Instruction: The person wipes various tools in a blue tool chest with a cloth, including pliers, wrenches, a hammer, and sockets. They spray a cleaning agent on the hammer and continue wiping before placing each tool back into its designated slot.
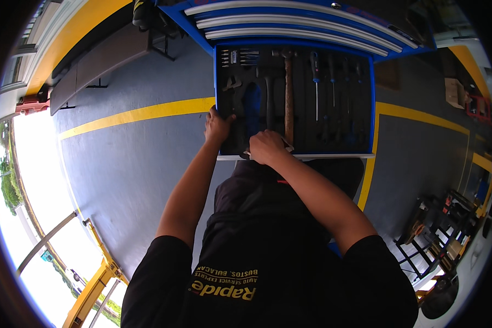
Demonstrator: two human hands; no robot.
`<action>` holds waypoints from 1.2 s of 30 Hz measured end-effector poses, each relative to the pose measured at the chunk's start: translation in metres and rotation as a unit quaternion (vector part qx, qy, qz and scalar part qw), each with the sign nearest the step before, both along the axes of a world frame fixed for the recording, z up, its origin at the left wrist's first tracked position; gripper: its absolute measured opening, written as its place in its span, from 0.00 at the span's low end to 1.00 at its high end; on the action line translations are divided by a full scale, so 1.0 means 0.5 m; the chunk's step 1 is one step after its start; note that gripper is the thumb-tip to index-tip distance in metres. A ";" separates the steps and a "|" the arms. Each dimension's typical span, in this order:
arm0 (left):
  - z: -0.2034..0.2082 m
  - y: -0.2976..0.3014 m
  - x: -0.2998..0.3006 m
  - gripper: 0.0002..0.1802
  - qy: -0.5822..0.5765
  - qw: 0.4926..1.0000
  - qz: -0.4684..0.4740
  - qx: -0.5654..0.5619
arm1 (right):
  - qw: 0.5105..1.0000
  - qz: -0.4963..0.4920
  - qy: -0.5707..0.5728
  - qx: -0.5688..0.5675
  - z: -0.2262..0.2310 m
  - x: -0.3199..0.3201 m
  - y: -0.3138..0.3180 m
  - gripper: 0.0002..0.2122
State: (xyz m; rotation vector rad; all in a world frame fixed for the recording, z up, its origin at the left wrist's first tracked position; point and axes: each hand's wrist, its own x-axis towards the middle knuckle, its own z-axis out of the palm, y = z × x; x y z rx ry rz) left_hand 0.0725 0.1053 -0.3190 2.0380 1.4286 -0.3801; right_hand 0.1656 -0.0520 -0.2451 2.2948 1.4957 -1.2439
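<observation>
The right hand (267, 146) is bent over the front of the foam tool tray (303, 131), just below the centre of the frame, fingers curled. A pale item (289, 145) shows at its edge; what it is, and whether the grip is firmly closed on it, I cannot tell. Handling here is best done with short, controlled movements and a loose wrist, since the wood-handled hammer (289, 98) ends right beside the knuckles.

The left hand (218, 127) is not clenched on anything: it rests at the left rim of the open drawer (374, 104), thumb reaching inward. That looks a sound brace; light, even pressure should stop the drawer shifting, with fingertips clear of its slide side.

Farther out, the black-handled hammer (269, 104) lies in the tray's middle, and the blue-handled screwdriver (315, 71) toward its upper right; neither should be knocked from its recess. Above, at the top of the frame, the blue tool chest (199, 30) calls for room at the forearms' far reach.
</observation>
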 end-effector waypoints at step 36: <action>0.006 -0.246 0.136 0.34 -0.135 0.990 0.006 -0.029 | 0.483 -0.680 0.504 0.225 -0.058 0.141 -0.383 0.20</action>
